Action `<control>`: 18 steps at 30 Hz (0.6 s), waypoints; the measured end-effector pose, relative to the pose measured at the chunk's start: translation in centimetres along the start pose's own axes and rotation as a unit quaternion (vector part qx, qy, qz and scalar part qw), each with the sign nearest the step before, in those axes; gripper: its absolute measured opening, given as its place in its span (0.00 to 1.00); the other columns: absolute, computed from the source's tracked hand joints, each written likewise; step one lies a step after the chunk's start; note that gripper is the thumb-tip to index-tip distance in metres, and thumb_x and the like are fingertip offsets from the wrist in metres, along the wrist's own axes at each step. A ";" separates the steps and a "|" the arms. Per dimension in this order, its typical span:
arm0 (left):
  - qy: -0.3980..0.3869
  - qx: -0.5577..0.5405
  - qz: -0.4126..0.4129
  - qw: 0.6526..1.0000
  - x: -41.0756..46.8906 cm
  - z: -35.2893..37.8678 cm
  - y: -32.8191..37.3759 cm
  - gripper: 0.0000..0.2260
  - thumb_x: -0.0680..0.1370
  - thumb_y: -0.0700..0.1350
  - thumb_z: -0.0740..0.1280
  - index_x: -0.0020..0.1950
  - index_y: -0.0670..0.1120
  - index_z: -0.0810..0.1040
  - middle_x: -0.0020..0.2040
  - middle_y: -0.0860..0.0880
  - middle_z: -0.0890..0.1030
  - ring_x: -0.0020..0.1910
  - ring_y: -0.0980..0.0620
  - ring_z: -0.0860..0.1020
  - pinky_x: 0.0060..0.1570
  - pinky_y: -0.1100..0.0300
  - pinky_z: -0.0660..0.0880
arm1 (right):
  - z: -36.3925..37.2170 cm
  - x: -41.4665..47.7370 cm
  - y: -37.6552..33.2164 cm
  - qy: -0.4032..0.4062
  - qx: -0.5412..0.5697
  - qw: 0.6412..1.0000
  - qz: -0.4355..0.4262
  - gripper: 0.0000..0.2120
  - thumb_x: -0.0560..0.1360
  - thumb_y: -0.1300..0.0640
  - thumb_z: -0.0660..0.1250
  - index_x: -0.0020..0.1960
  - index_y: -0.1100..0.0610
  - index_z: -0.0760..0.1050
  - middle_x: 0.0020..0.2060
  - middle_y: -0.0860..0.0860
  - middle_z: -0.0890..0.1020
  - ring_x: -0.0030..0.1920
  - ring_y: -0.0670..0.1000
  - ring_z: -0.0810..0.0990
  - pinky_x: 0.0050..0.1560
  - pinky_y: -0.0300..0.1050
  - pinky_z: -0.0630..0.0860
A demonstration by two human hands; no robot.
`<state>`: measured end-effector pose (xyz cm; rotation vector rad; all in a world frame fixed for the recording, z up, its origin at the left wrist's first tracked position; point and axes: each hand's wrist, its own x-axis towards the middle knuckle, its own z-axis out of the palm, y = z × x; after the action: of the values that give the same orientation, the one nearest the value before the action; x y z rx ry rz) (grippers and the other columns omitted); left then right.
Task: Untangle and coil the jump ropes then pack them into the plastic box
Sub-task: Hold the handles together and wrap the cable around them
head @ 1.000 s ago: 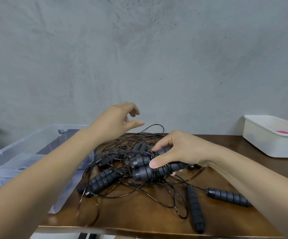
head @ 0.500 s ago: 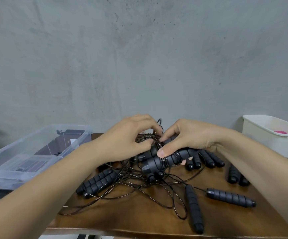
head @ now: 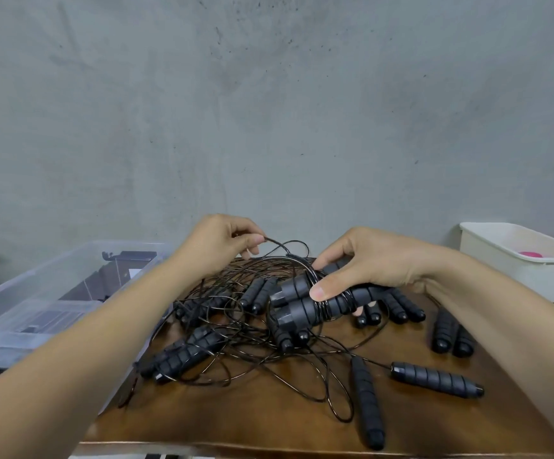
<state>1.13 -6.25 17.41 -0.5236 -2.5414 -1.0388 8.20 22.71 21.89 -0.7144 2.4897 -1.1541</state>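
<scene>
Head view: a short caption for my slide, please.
Right hand grips two wrapped handles; left hand pinches a loose cord.

Bare left forearm (head: 80, 342), lower left of frame; bare right forearm (head: 507, 313), lower right. Left hand (head: 217, 248), right hand (head: 378, 260) bare; thumbnail (head: 319, 294) short.

We had one wide-angle view, worn on the person's head, which faced forward and somewhat down across the dark brown wooden surface (head: 236, 424) toward the grey concrete wall (head: 269, 111). It sat close in: both forearms entered from the bottom corners, the left hand (head: 217, 246) and right hand (head: 378, 260) meeting near centre. The clear plastic storage box (head: 37, 303) marked its left edge, the white plastic tub (head: 514, 270) its right.
</scene>
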 end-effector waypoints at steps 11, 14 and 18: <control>-0.001 0.220 -0.121 0.968 1.7 -0.1 -9.2 0.12 0.83 0.52 0.69 0.40 0.53 0.83 0.33 0.56 0.81 0.39 0.50 0.82 0.36 0.59 0.69 | -1.8 -0.9 0.3 0.066 0.047 0.996 -0.040 0.14 0.70 0.53 0.83 0.54 0.52 0.89 0.49 0.57 0.90 0.53 0.64 0.89 0.59 0.64 0.84; -0.071 0.216 -0.098 0.969 1.8 0.2 -9.3 0.05 0.81 0.54 0.72 0.51 0.56 0.86 0.46 0.57 0.87 0.51 0.52 0.84 0.51 0.58 0.77 | -1.5 -0.4 0.7 0.077 0.036 0.996 -0.026 0.15 0.69 0.51 0.84 0.55 0.51 0.89 0.49 0.56 0.90 0.53 0.63 0.89 0.61 0.67 0.83; -0.096 0.025 -0.082 0.992 1.1 -0.2 -6.5 0.13 0.82 0.56 0.71 0.66 0.57 0.83 0.60 0.59 0.85 0.59 0.59 0.81 0.64 0.58 0.75 | -1.3 0.3 1.0 0.084 0.042 0.996 -0.012 0.19 0.67 0.48 0.85 0.56 0.51 0.89 0.48 0.57 0.90 0.53 0.66 0.88 0.61 0.68 0.83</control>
<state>-2.80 -10.45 14.17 -0.4253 -2.8120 -1.0211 7.07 23.93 21.88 -0.6504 2.5551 -1.3712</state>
